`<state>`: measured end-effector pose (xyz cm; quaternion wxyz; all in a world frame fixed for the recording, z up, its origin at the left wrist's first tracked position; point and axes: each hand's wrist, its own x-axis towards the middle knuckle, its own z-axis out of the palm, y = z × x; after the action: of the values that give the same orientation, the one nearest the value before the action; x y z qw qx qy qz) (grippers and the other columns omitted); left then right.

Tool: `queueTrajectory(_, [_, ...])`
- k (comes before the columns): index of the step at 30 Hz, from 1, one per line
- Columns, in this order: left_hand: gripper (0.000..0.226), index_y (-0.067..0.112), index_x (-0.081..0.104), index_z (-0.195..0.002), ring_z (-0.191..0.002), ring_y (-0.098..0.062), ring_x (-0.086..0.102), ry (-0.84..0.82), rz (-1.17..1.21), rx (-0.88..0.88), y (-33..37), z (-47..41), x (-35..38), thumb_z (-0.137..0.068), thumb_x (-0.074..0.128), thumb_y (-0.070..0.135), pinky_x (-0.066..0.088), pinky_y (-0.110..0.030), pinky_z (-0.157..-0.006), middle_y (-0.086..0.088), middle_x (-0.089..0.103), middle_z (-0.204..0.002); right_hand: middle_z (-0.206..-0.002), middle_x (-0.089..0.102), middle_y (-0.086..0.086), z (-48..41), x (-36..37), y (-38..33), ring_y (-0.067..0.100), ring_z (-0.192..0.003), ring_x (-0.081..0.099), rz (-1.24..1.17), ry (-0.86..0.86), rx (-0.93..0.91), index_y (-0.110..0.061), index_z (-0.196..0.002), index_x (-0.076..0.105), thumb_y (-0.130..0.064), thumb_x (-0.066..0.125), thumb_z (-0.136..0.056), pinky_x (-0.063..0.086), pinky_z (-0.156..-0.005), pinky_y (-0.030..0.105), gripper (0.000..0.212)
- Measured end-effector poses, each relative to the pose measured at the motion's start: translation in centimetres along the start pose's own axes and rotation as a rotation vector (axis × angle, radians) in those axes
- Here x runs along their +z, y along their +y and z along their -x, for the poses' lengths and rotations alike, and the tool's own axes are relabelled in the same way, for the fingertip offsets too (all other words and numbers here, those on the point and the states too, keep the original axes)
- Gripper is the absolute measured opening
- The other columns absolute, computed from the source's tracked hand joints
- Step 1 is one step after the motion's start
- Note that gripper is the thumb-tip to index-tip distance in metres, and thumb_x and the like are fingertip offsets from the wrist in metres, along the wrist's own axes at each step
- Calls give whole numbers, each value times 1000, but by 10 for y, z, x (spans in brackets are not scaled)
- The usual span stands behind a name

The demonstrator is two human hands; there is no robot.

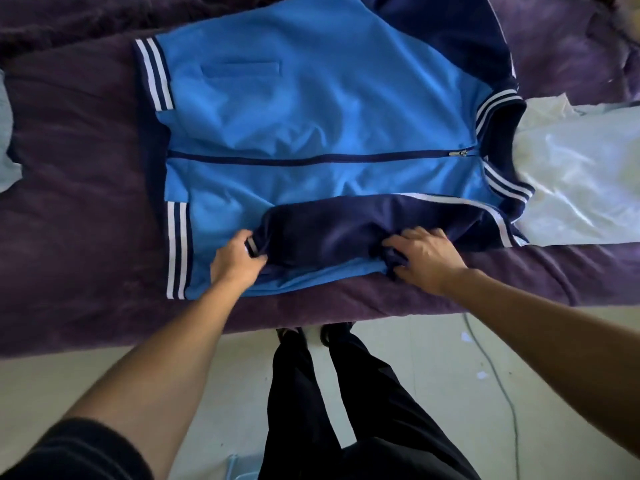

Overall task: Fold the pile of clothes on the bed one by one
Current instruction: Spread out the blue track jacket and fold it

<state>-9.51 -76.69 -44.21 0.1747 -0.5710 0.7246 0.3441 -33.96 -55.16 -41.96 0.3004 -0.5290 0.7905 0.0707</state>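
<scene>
Our left hand pinched the striped cuff of the near sleeve, fingers curled, just right of the jacket's hem band. The blue jacket lay front up on the purple bed cover, spread flat directly ahead of us, hem to the left and collar to the right.

We had the navy sleeve laid across the jacket's near panel. Its long axis ran left to right, roughly parallel to the closed zip beyond it, and our two hands sat at its two ends.

Our right hand lay on the sleeve towards the shoulder, fingers fanned out over the cloth, with a bunch of fabric gathered between thumb and forefinger.

Farther off and to the right, the far sleeve trailed away from the body, not yet folded in. We judged that sleeve the next thing to bring over. It lay across the jacket from both hands, on the collar side, so the right hand was the nearer one, and the reach would run away from us, across the zip.

Right of the striped collar, touching it, a white garment waited on the cover.
</scene>
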Motion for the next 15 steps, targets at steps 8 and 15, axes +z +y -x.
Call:
queueTrajectory(8, [64, 21, 47, -135, -114, -39, 46, 205, -450, 64, -43, 29, -1, -78, 75, 27, 42, -49, -89, -18, 47, -127, -103, 64, -10, 29, 13, 9, 20, -100, 62, -143, -115, 130, -38, -99, 68, -33, 58, -81, 47, -76, 29, 22])
queueTrajectory(15, [64, 30, 18, -150, -138, -32, 24, -121, -614, 160, -15, 21, 1, -94, 47, 22, 31, -42, -106, -13, 11, -156, -162, 5, -1, 12, -3, 14, 23, -148, 8, 39, -364, 200, -39, -151, 19, -49, 52, -90, 24, -111, 47, 70])
